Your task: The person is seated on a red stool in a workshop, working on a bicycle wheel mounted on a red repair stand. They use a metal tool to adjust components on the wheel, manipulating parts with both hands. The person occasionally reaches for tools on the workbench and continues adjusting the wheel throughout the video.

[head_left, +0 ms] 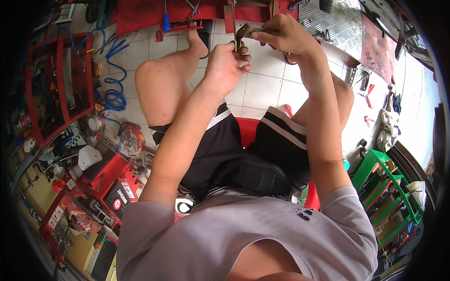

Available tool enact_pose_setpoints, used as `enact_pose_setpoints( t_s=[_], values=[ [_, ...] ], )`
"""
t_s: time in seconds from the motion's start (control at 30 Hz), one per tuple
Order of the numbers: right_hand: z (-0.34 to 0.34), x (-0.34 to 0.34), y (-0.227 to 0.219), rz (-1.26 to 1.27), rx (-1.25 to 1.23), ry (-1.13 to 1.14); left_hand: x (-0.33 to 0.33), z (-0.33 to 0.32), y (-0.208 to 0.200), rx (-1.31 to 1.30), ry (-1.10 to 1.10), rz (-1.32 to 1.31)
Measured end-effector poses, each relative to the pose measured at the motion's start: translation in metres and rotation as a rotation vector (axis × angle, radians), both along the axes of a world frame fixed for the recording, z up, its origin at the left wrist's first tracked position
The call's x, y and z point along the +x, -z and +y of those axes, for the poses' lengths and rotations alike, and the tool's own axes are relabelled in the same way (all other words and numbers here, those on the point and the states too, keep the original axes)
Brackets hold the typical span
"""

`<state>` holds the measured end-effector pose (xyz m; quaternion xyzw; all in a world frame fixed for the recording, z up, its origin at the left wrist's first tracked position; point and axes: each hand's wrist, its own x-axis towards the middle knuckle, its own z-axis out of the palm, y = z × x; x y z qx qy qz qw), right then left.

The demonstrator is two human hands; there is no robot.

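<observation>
I sit on a red stool (248,129) over a white tiled floor. My right hand (283,35) grips a small curved brownish metal part (247,31) near the top middle of the view. My left hand (225,63) is closed just below it, its fingertips pinching the lower end of the same part, where a thin metal tool or rod (233,21) stands upright. Both hands are held out in front of my knees, above the floor.
A red machine frame (154,14) with a blue-handled screwdriver (166,21) lies ahead. A red rack (56,84) and coiled blue air hose (112,79) stand at left, a red tool cart (101,182) at lower left, a green shelf (389,192) at right, a checker-plate ramp (337,23) at upper right.
</observation>
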<state>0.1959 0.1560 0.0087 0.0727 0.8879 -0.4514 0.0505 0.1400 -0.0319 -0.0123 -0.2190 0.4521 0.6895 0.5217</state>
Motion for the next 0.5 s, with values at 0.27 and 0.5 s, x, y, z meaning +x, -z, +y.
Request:
enact_pose_setpoints(
  t_s=[0.27, 0.5],
  values=[
    [-0.005, -0.002, -0.007, -0.171, -0.022, -0.069, 0.003, 0.003, -0.007, -0.052, -0.02, 0.049],
    [-0.001, -0.001, -0.003, -0.201, -0.078, -0.034, 0.004, 0.004, -0.007, -0.064, -0.042, 0.044]
  ],
)
